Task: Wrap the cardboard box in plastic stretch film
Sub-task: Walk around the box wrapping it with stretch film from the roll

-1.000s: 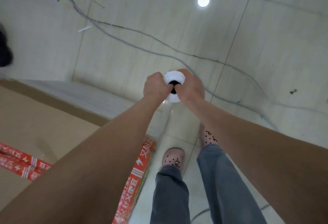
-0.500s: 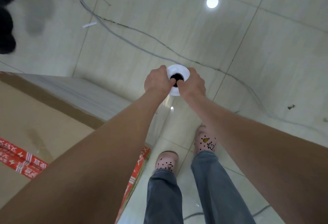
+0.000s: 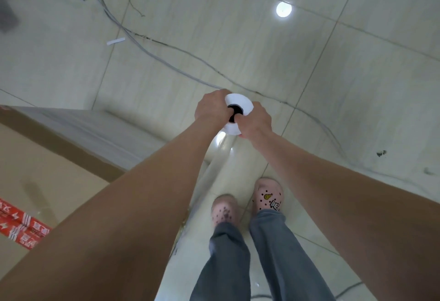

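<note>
Here the wrapping is mid-pass: the left hand [image 3: 212, 107] and right hand [image 3: 256, 122] each keep a closed grip on the top end of the stretch film roll [image 3: 238, 112], held upright at frame centre, thumbs at its dark core. A glossy, translucent sheet of film [image 3: 95, 131] runs taut from the roll to the cardboard box [image 3: 35, 157] at the left edge, matte brown with red printed tape [image 3: 21, 226]. Next, I judge, comes walking on around the corner, keeping tension over the smooth tiled floor [image 3: 238, 38].
</note>
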Action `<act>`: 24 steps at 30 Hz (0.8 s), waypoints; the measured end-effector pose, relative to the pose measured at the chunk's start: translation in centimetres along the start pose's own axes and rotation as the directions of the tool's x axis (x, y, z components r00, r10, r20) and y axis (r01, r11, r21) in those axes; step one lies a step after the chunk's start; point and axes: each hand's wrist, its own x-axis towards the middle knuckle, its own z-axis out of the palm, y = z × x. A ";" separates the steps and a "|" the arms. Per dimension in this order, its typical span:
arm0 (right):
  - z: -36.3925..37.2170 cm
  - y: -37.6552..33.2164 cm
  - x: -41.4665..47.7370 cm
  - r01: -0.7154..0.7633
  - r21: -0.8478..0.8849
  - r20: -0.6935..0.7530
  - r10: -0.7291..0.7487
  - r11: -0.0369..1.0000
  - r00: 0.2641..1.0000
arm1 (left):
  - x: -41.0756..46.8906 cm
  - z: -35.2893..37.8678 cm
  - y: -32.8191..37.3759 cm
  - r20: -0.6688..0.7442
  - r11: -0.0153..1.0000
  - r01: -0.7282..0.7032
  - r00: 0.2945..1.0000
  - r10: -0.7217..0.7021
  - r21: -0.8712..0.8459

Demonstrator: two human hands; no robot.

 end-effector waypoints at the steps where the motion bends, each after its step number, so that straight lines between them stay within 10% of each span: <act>1: -0.1 -0.1 0.1 0.045 -0.056 -0.021 -0.046 0.997 0.999 | 0.1 0.2 0.0 -0.003 1.000 -0.005 1.000 0.005 -0.008; 15: -2.2 -5.2 2.7 0.247 -0.426 -0.121 -0.326 0.870 0.938 | 2.6 -1.0 0.8 -0.032 0.865 0.122 0.987 -0.157 -0.486; 19: -2.0 -4.6 2.7 0.152 -0.183 -0.202 -0.188 0.971 0.961 | 2.8 -1.6 1.5 0.148 0.798 0.250 0.968 -0.201 -0.548; 24: -2.0 -4.4 2.2 -0.152 0.258 -0.066 0.175 0.954 0.982 | 3.2 -2.3 2.1 0.116 0.926 0.083 0.992 -0.043 -0.368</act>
